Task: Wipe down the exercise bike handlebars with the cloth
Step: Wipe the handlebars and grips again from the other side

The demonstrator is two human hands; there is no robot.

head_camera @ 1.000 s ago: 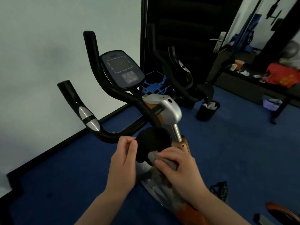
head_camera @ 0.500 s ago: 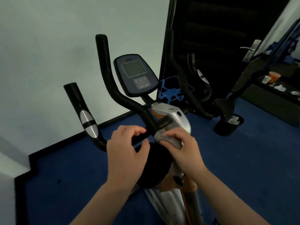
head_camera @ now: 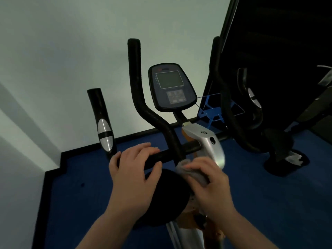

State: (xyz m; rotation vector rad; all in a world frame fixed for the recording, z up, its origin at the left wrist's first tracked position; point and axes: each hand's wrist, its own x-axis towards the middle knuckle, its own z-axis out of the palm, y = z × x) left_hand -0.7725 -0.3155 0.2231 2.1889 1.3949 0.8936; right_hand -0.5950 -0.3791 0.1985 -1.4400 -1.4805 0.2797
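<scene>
The exercise bike's black handlebars [head_camera: 142, 105] rise at centre, with a left grip that bears silver sensor pads [head_camera: 105, 132] and a right loop [head_camera: 251, 112]. A console [head_camera: 170, 87] sits between them. My left hand [head_camera: 136, 169] wraps over the horizontal left bar near the stem. My right hand [head_camera: 210, 184] holds a grey cloth [head_camera: 186, 168] pressed close to the bar's junction with the silver stem housing [head_camera: 210, 142]. A black round part [head_camera: 167, 196] lies below both hands.
A pale wall stands to the left and ahead, with a black skirting along the blue floor [head_camera: 269, 194]. A dark door [head_camera: 278, 51] is at the right. A black bin with white paper [head_camera: 287, 159] and a blue frame [head_camera: 213, 112] stand beyond the bike.
Both hands have risen from the black round part to the handlebar. My left hand now grips the bar; my right hand with the cloth sits beside the stem. The view has tilted up and left.
</scene>
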